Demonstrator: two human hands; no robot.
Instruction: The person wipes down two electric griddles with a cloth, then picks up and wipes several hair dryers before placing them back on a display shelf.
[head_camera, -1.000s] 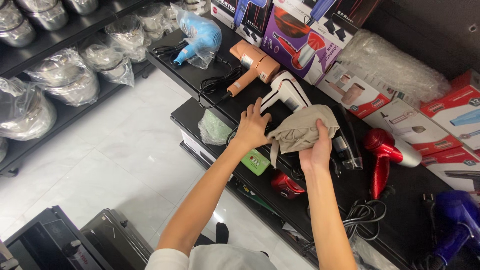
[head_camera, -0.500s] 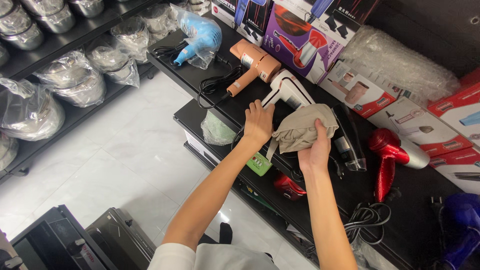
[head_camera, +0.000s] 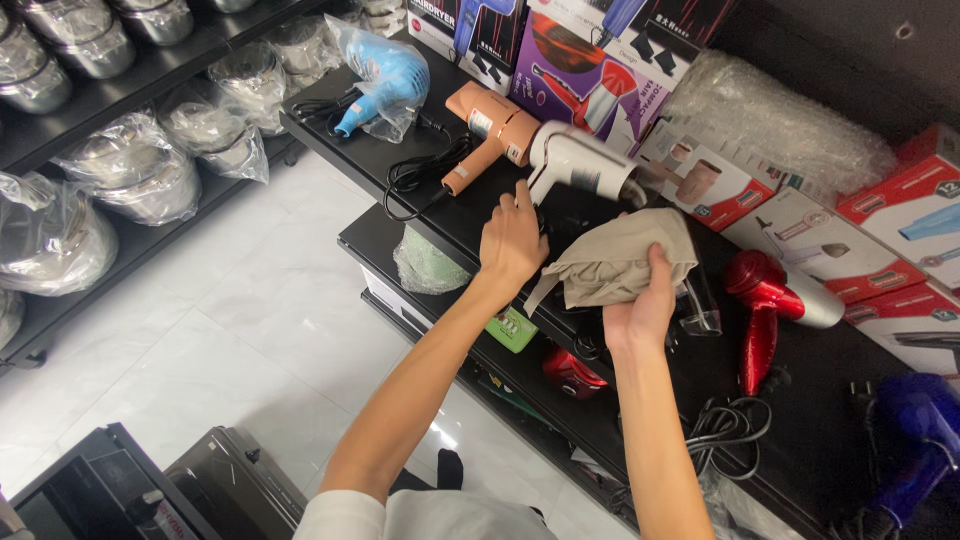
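Left hand: my left hand (head_camera: 512, 240) is wrapped around the handle of the white hair dryer (head_camera: 580, 165), lifting it so the barrel tilts up off the black shelf (head_camera: 450, 215) — a firm grasp, fingers closed on the grip.
Right hand: my right hand (head_camera: 645, 305) clenches a bunched beige cloth (head_camera: 615, 262), thumb on top, held just below and to the right of the dryer.
Step in hand: I judge this to be wiping — the dryer is raised, the cloth is ready, but cloth and dryer look apart, not yet touching.
Next move calls for: bringing the cloth up to the white body while my left hand keeps the handle steady and turns it; the cord below, which I cannot trace clearly, may drag.
Dryer's look: glossy white shell, short thick barrel, a darker end toward the boxes; smooth and likely slippery.
Just beside: an orange hair dryer (head_camera: 492, 130) with its black cord lies to the left on the same shelf; a blue hair dryer in a plastic bag (head_camera: 385, 75) lies farther left.
Farther out: a red hair dryer (head_camera: 770, 300) lies to the right, printed boxes (head_camera: 720, 180) stand behind, and bagged steel pots (head_camera: 130, 170) sit across the aisle.
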